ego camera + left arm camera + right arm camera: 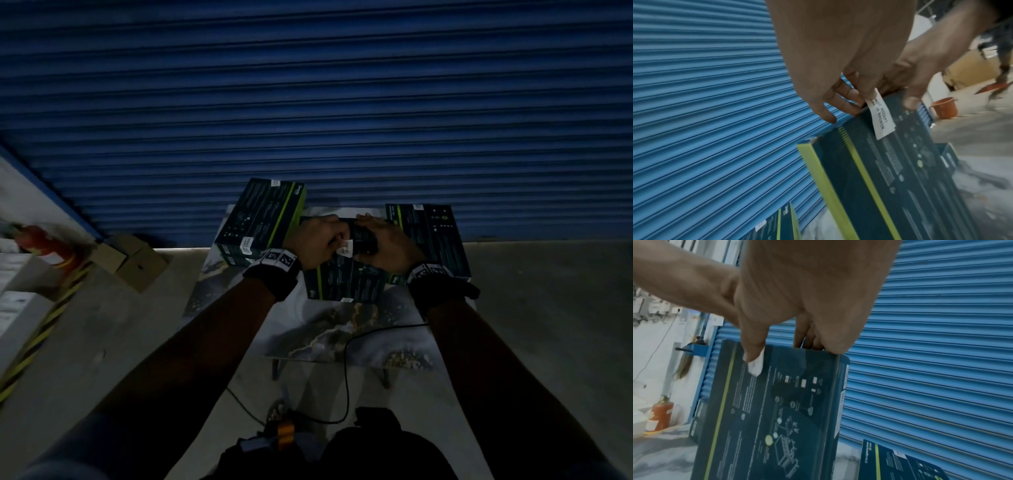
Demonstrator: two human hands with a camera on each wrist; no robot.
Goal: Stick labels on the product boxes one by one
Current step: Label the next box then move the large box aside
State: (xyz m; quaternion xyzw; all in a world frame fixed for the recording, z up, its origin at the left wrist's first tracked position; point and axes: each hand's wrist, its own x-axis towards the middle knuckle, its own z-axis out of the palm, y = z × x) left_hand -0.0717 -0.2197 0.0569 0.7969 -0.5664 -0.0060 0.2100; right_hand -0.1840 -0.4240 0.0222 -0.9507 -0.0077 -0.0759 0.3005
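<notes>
Head view: a person stands at a small marble-patterned table (pixel 342 339) set against a blue roller shutter (pixel 308 85); all places below are given relative to this table. At the middle of the table top, the central product box (pixel 346 284), dark with a yellow-green stripe, is tilted up from the surface and gripped at its upper edge. The right hand (pixel 387 246) grasps that edge, thumb on the printed face and fingers curled over the back, as the right wrist view confirms (pixel 797 305). The left hand (pixel 315 243) pinches a white label (pixel 345 247) between thumb and fingertips, holding it against the upper part of the box face. In the left wrist view the label (pixel 880 113) hangs partly free of the box (pixel 890 178) and bears printed words, of which "ACCEPT" and "BROKEN" are legible. A stack of like boxes (pixel 263 219) lies at the table's left rear corner, and a further box (pixel 431 240) at its right rear. A black cable (pixel 346 373) trails off the table's near edge. On the floor left of the table sit cardboard cartons (pixel 130 260) and a red object (pixel 41 243), blurred.
</notes>
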